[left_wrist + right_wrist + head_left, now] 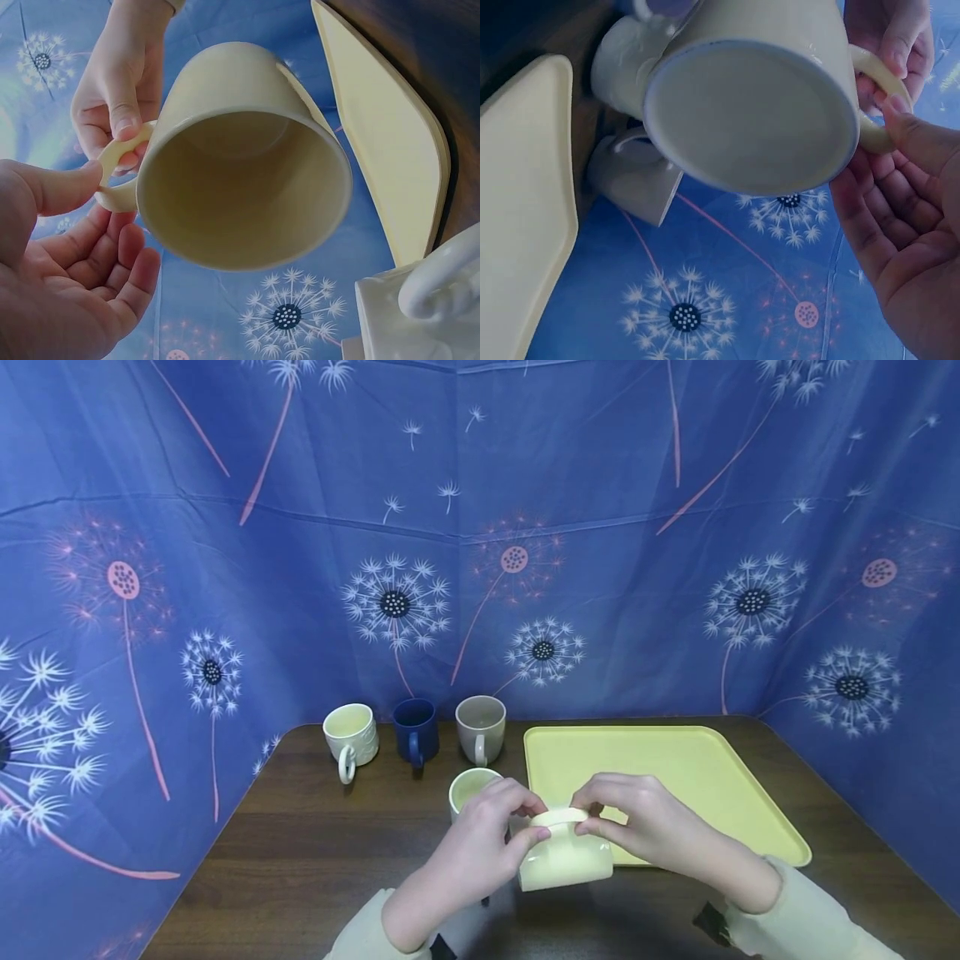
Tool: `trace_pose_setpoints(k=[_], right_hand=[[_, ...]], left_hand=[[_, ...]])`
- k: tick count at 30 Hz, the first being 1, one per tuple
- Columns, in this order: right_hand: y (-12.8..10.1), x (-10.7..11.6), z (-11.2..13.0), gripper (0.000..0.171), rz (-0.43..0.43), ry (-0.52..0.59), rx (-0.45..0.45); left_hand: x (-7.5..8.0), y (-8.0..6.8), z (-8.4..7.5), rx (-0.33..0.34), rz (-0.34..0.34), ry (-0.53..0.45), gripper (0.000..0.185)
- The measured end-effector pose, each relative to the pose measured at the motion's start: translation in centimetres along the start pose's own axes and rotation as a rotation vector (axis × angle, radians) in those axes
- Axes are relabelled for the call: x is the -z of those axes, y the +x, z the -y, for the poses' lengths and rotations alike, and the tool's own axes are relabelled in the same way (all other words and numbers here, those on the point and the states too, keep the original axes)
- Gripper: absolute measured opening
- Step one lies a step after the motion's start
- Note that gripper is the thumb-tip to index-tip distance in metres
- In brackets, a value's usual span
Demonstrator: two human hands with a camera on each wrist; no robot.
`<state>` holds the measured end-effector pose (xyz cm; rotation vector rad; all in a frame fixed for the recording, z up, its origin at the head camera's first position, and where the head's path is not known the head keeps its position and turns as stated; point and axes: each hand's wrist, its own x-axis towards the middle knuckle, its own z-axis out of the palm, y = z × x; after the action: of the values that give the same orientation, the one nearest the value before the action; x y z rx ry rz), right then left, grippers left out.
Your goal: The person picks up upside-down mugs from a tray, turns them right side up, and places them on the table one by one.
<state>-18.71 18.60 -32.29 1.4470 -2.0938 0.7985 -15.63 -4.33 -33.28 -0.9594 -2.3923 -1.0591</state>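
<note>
A: Around the work: three mugs in a back row on the brown surface (300,843) — cream mug (351,737) with handle toward camera, navy mug (416,729), grey-beige mug (481,727). All upright, mouths up, nothing visible inside any.

B: Closer in?

A: White mug (471,789) upright just behind the left hand (480,847), partly hidden by its fingers. Looks empty. Yellow tray (720,777) to the right, flat on the surface, nothing on the part in view; near-left corner covered by the right hand (660,827).

B: Held item?

A: Pale yellow mug (564,856), tipped on its side above the surface, between both hands, at the tray's near-left corner. Handle (562,817) on top. Left wrist view looks straight into the mouth — empty. Right wrist view shows the bare base.

B: Grip state?

A: Both pinching the handle. Left: thumb and fingertips on the handle's left end, remaining fingers loosely curled below. Right: thumb and forefinger on the handle's right end, palm beside the mug body. Neither wraps the body itself.

B: Backdrop?

A: Blue dandelion-print cloth (600,568) on three sides.
</note>
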Motion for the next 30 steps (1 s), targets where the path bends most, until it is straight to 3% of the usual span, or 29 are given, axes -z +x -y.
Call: trace_pose_setpoints(k=[10, 19, 23, 30], right_hand=[[-0.3, -0.5, 1.4, 0.024, -0.065, -0.014, -0.115], [-0.7, -1.1, 2.0, 0.027, -0.118, -0.027, -0.213], [-0.8, -1.6, 2.3, 0.029, -0.160, -0.025, -0.243], [-1.2, -2.4, 2.6, 0.030, -0.216, -0.062, -0.314]], left_hand=[[-0.1, -0.4, 0.1, -0.011, -0.047, -0.026, 0.021], [-0.3, -0.9, -0.1, -0.055, -0.289, -0.063, 0.027], [-0.4, -0.9, -0.3, -0.006, -0.315, -0.131, 0.024], [-0.8, -0.8, -1.2, 0.164, -0.330, -0.320, 0.017]])
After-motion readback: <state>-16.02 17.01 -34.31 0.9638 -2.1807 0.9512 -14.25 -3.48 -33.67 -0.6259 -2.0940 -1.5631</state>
